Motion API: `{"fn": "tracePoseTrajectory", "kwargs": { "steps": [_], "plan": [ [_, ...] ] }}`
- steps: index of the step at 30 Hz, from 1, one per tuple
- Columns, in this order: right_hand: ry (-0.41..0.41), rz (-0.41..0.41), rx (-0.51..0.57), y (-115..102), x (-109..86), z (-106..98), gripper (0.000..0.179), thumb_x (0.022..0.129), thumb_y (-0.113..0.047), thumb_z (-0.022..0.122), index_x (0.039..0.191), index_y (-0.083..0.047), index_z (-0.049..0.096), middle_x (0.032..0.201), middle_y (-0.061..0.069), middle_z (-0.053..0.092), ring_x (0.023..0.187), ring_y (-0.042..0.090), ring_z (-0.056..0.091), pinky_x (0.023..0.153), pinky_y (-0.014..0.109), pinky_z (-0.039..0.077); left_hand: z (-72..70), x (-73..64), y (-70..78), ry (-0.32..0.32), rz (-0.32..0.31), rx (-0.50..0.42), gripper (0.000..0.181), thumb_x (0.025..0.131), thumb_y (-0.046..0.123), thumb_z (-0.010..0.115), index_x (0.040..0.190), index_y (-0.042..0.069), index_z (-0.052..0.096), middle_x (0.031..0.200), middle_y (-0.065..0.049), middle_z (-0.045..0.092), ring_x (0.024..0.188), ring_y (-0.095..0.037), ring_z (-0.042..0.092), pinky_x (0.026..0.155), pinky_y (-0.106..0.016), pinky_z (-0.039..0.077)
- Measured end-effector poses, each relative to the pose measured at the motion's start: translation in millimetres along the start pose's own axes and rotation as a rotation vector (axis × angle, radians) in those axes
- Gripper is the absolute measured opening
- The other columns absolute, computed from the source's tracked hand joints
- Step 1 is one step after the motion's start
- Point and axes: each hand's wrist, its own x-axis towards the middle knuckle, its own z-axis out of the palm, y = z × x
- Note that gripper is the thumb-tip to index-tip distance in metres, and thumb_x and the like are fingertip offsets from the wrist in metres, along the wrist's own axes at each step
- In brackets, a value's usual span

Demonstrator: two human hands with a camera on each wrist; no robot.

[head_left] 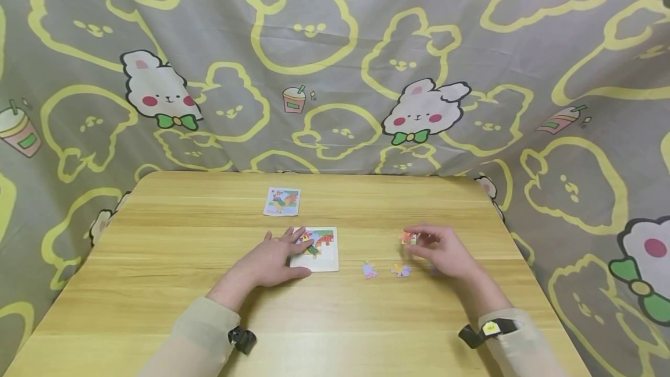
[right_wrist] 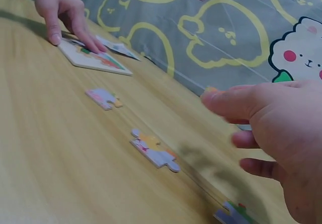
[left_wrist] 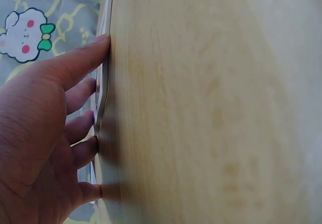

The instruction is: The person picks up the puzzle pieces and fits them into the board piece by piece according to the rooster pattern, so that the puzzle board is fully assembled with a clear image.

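Observation:
My left hand (head_left: 272,258) rests on the left side of a square jigsaw board (head_left: 328,258), its fingers spread and fairly straight. Part of a colourful bird picture is laid in the board, and its lower right shows bare white. In the left wrist view the thumb (left_wrist: 90,53) lies at the board's edge. My right hand (head_left: 445,252) pinches an orange-red puzzle piece (head_left: 408,238) between thumb and fingers, above the table to the right of the board. Thumb and hand mostly hide that piece in the right wrist view.
Between board and right hand lie a lilac-pink puzzle piece (right_wrist: 102,98) and a yellow-lilac one (right_wrist: 154,151). Another piece (right_wrist: 232,215), lilac and green, is partly cut off below the right hand. A picture card (head_left: 282,201) lies behind the board. A patterned curtain (head_left: 324,74) hangs behind the wooden table (head_left: 183,220).

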Motion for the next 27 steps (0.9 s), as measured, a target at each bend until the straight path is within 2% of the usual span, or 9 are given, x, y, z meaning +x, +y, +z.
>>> {"fn": "tracePoseTrajectory", "kwargs": {
  "steps": [3,6,16,27],
  "plan": [
    [0.005,-0.095,-0.044,1.2,1.7,4.2,0.037,0.086,-0.005,0.088,0.122,-0.007,0.078,0.096,0.001,0.068,0.084,0.025,0.061,0.078,0.036,0.053,0.0,-0.2,0.1,-0.001,-0.001,-0.001,0.074,0.098,0.058,0.070,0.158,0.019,0.052,0.173,-0.005,0.028,0.158,-0.036,0.022,0.119,-0.076,0.014],
    [0.005,-0.144,-0.063,0.2,3.4,9.1,0.038,0.085,-0.004,0.088,0.121,-0.008,0.078,0.099,0.001,0.067,0.085,0.026,0.058,0.078,0.037,0.051,-0.1,-0.1,0.1,-0.003,-0.001,-0.004,0.074,0.098,0.058,0.070,0.159,0.020,0.052,0.173,-0.005,0.027,0.158,-0.036,0.021,0.119,-0.075,0.013],
    [-0.026,-0.222,-0.043,-12.9,11.4,27.5,0.036,0.087,0.002,0.085,0.121,-0.006,0.076,0.110,0.002,0.070,0.090,0.027,0.060,0.086,0.040,0.050,1.9,1.5,-2.9,0.002,0.006,0.011,0.074,0.098,0.058,0.069,0.159,0.021,0.051,0.172,-0.005,0.028,0.158,-0.037,0.022,0.119,-0.076,0.013],
    [-0.069,-0.233,0.012,-24.7,18.7,48.3,0.036,0.088,0.000,0.084,0.122,-0.008,0.075,0.112,0.006,0.069,0.092,0.033,0.058,0.083,0.046,0.048,0.3,0.5,-1.7,-0.011,-0.006,0.017,0.076,0.098,0.061,0.068,0.161,0.023,0.048,0.173,-0.002,0.025,0.158,-0.034,0.020,0.121,-0.074,0.012]
  ]
}}
